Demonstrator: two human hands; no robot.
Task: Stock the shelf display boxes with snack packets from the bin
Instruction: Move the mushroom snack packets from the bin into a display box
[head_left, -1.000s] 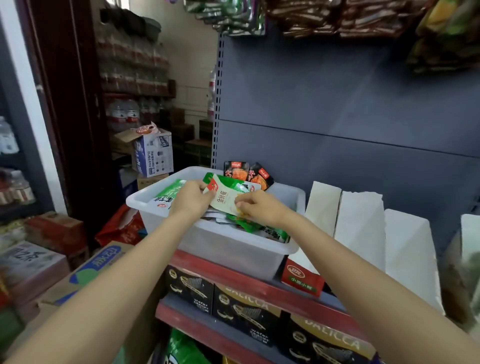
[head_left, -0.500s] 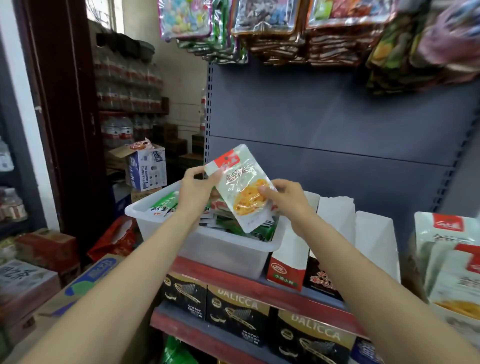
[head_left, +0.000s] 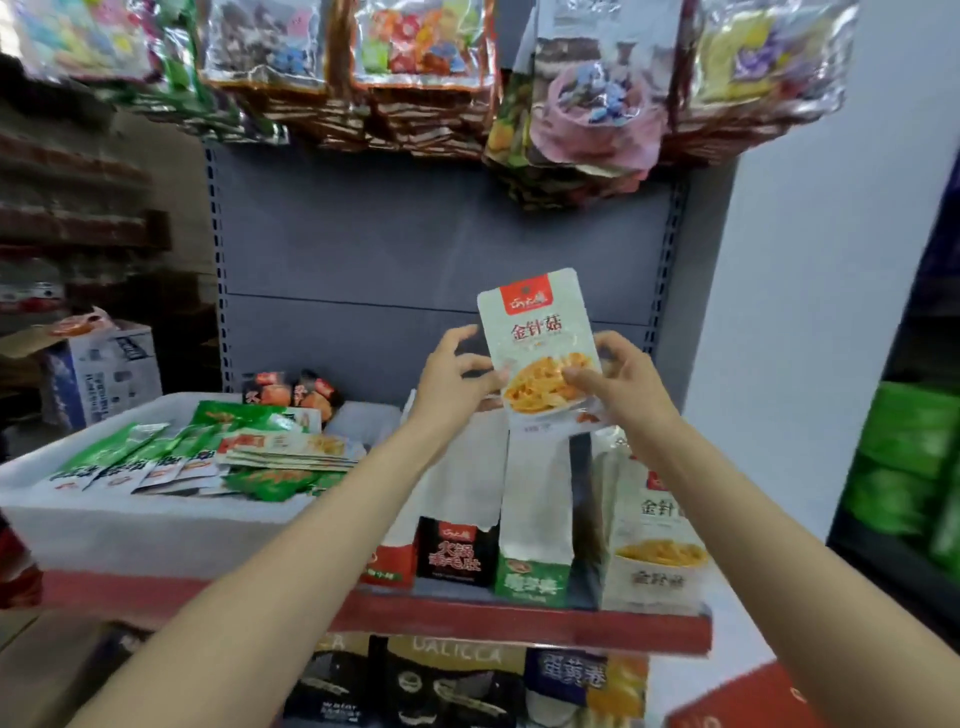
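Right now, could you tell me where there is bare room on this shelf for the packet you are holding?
Both hands, left hand and right hand, hold the enoki mushroom packet. Bare shelf shows only in narrow gaps between the display boxes, beside the green-label box. The matching enoki box looks open-topped. The white bin is crowded with packets.

Bags of sweets (head_left: 415, 57) in shiny wrappers hang in overlapping rows along the top of the grey back panel (head_left: 441, 244). On the lower shelf, under the red shelf edge (head_left: 519, 623), stand dark boxes (head_left: 441, 686) with pale lettering, and just to their right a blue and yellow box (head_left: 587, 686). Off to the left a white and blue carton (head_left: 104, 374) sits with its flap open. Green packs (head_left: 904, 457) are stacked at the far right, blurred.
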